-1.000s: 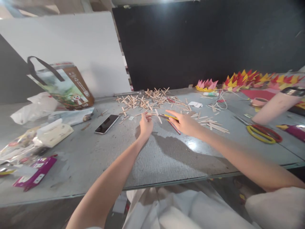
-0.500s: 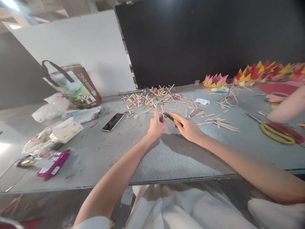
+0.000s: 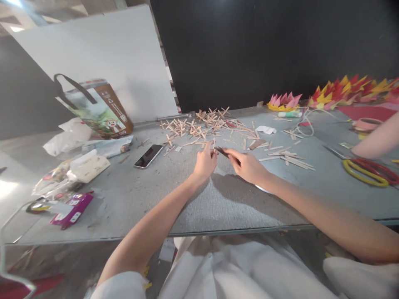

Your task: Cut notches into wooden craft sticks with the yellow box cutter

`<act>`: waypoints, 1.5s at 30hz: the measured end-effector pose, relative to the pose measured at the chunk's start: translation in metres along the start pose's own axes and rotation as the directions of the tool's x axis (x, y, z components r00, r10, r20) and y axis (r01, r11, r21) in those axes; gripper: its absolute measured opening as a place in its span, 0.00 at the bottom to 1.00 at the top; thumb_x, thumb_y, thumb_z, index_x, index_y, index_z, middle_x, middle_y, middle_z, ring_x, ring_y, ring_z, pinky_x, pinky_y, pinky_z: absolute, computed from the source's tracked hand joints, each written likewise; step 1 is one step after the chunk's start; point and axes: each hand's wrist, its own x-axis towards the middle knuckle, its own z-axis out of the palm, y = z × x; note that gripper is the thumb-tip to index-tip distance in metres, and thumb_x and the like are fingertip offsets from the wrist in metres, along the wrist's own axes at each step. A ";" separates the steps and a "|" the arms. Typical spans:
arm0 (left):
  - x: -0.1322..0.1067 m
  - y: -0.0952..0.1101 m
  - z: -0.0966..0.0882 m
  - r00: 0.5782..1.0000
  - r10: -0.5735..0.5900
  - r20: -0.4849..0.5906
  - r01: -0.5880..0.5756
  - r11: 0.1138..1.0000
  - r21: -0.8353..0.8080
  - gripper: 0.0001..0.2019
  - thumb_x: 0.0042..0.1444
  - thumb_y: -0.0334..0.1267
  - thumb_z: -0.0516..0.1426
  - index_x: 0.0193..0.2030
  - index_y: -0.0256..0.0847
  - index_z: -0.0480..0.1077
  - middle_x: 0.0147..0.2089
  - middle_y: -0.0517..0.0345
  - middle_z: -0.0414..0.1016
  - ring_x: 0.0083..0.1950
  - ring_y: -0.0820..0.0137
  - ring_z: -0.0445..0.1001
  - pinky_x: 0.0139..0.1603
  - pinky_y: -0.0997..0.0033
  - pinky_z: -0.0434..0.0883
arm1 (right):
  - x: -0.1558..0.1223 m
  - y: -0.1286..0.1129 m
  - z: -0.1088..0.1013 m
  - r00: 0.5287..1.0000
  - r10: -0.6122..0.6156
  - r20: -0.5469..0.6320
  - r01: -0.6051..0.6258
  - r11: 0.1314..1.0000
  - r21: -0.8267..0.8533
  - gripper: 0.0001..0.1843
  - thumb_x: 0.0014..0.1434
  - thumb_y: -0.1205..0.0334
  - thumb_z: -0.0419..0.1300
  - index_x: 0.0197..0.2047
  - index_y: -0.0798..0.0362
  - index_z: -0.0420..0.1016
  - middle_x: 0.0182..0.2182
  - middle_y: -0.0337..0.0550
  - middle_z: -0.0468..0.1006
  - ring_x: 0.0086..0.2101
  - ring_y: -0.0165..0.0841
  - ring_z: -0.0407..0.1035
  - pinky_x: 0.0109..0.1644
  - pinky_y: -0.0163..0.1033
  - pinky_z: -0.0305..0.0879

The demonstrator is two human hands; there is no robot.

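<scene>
My left hand (image 3: 205, 162) is closed in a pinch on a small wooden stick, held over the grey table (image 3: 199, 199). My right hand (image 3: 247, 165) grips a dark tool with a yellow body (image 3: 223, 152), maybe a cutter, its tip meeting the stick between both hands. Just beyond the hands lies a heap of crossed wooden sticks (image 3: 199, 124). More loose sticks (image 3: 286, 158) are scattered to the right.
A phone (image 3: 149, 155) lies left of my hands. A printed bag (image 3: 96, 110), plastic wrappers (image 3: 71, 170) and a purple pack (image 3: 70, 209) sit at the left. Yellow and red scissors (image 3: 369, 172), another person's arm (image 3: 375, 139) and paper flowers (image 3: 343, 89) are at the right.
My right hand picked the tool up off the table and brought it to the left hand. Both hands drew closer together and nearer to me.
</scene>
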 end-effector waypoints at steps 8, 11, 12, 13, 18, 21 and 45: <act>-0.003 0.006 -0.001 1.000 0.005 0.005 -0.005 1.000 0.013 0.24 0.64 0.26 0.54 0.67 0.40 0.66 0.38 0.54 0.84 0.35 0.69 0.81 0.44 0.68 0.74 | -0.002 -0.005 -0.001 1.000 -0.003 -0.015 0.003 0.999 -0.032 0.24 0.74 0.60 0.48 0.66 0.56 0.73 0.24 0.40 0.76 0.17 0.27 0.57 0.28 0.33 0.51; -0.003 0.005 -0.003 0.997 0.059 0.051 -0.064 0.991 0.116 0.26 0.63 0.23 0.54 0.67 0.42 0.67 0.39 0.51 0.84 0.40 0.66 0.82 0.48 0.66 0.73 | -0.003 -0.004 -0.002 1.000 0.013 0.008 -0.013 0.999 -0.030 0.24 0.74 0.60 0.48 0.66 0.55 0.74 0.23 0.39 0.74 0.17 0.27 0.57 0.27 0.33 0.50; -0.003 0.004 -0.002 0.997 0.051 0.064 -0.058 0.991 0.118 0.26 0.63 0.23 0.54 0.67 0.42 0.67 0.39 0.51 0.84 0.40 0.66 0.82 0.48 0.67 0.73 | -0.003 -0.003 -0.002 1.000 0.021 0.019 -0.020 0.999 -0.030 0.24 0.74 0.59 0.48 0.65 0.55 0.74 0.22 0.39 0.73 0.16 0.27 0.56 0.26 0.33 0.50; -0.003 0.004 -0.002 0.997 0.030 0.070 -0.037 0.994 0.102 0.26 0.63 0.23 0.55 0.67 0.42 0.67 0.38 0.52 0.84 0.38 0.66 0.81 0.46 0.67 0.73 | -0.003 -0.003 -0.002 0.999 0.027 0.026 -0.026 0.999 -0.030 0.24 0.74 0.59 0.48 0.65 0.56 0.74 0.21 0.37 0.72 0.16 0.27 0.55 0.26 0.33 0.49; -0.004 0.002 -0.001 0.998 0.005 0.059 -0.008 0.999 0.050 0.26 0.64 0.25 0.55 0.68 0.41 0.67 0.37 0.54 0.83 0.35 0.67 0.80 0.44 0.68 0.74 | -0.004 -0.003 -0.003 0.999 0.036 0.021 -0.035 0.999 -0.021 0.24 0.74 0.59 0.48 0.66 0.57 0.74 0.20 0.36 0.71 0.15 0.27 0.54 0.25 0.33 0.48; -0.003 0.002 -0.003 0.992 0.105 0.068 -0.115 0.980 0.161 0.27 0.64 0.24 0.54 0.69 0.44 0.67 0.39 0.52 0.84 0.41 0.66 0.81 0.50 0.66 0.73 | -0.005 -0.005 -0.003 1.000 0.014 0.005 -0.014 1.000 0.003 0.24 0.74 0.61 0.48 0.66 0.56 0.73 0.22 0.38 0.73 0.16 0.26 0.56 0.26 0.32 0.50; -0.001 0.004 -0.012 0.976 0.213 0.053 -0.219 0.963 0.154 0.22 0.67 0.27 0.52 0.66 0.41 0.66 0.42 0.50 0.85 0.44 0.67 0.83 0.51 0.67 0.73 | -0.009 -0.003 0.002 0.995 -0.082 -0.048 0.075 0.990 -0.119 0.24 0.74 0.64 0.47 0.68 0.57 0.70 0.36 0.51 0.85 0.26 0.34 0.73 0.33 0.35 0.60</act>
